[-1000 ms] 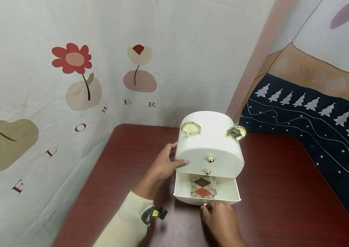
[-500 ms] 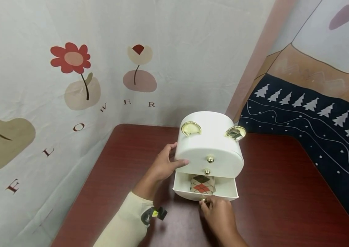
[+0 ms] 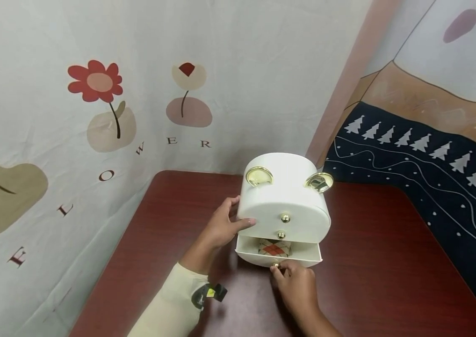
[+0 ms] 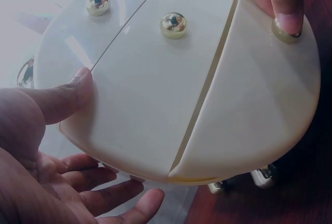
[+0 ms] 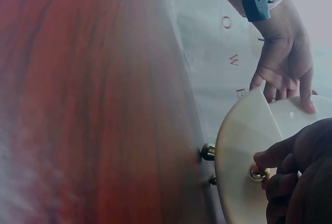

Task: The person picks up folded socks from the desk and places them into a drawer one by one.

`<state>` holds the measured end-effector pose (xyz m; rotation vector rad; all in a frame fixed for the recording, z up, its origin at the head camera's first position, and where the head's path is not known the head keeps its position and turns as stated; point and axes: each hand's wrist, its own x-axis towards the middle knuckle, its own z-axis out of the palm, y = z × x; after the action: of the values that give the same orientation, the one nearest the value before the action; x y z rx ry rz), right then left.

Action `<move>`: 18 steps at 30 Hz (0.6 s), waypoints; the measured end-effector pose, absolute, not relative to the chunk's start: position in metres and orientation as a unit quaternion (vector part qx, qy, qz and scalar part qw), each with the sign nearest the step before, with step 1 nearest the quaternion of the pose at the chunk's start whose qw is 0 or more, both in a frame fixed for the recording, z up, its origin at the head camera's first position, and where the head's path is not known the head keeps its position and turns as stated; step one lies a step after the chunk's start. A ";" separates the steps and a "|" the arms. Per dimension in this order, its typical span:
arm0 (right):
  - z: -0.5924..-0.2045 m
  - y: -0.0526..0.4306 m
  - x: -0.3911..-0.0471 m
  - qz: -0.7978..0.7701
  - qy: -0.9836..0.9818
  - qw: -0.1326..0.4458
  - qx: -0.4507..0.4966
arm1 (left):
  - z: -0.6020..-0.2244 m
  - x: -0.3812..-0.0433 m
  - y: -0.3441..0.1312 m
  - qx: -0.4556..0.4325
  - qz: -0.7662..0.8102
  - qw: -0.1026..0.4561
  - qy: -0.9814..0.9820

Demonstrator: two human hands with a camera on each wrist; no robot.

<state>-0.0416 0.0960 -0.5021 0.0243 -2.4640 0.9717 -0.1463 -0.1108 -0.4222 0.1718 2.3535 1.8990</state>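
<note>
A white drawer box (image 3: 284, 189) with two gold ear-shaped pieces stands on the table. Its lowest drawer (image 3: 251, 258) is pulled partly out, holding a folded argyle-patterned cloth (image 3: 273, 248) in beige, red and dark tones. My right hand (image 3: 299, 283) pinches the drawer's gold knob (image 5: 257, 173) between thumb and fingers. At the box's left side, my left hand (image 3: 219, 226) braces it, thumb laid on the front face and fingers spread along the side. Two more gold knobs (image 4: 174, 25) sit on the front faces above.
The dark red wooden table (image 3: 179, 206) reaches the wall behind the box. A pale flower-printed curtain (image 3: 255, 93) hangs at the back, and a navy cloth with white trees (image 3: 414, 159) on the right. A black device (image 3: 210, 294) is strapped on the left wrist.
The lowest drawer has slid inward, away from me, with the right hand on its knob. Less of the argyle cloth shows. The left hand has stayed on the box's side.
</note>
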 end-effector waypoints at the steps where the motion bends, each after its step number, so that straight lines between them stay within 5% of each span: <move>1: -0.502 0.096 -0.043 0.354 -0.903 0.243 0.010 | -0.422 -0.146 -0.111 0.057 0.628 0.056 0.774; 18: -0.492 0.095 -0.061 0.381 -0.911 0.155 -0.026 | -0.419 -0.143 -0.113 0.055 0.622 0.060 0.779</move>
<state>-0.0606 0.0950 -0.4917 -0.0746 -2.6108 1.0904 -0.1427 -0.1127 -0.4194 0.1679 2.3587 1.8824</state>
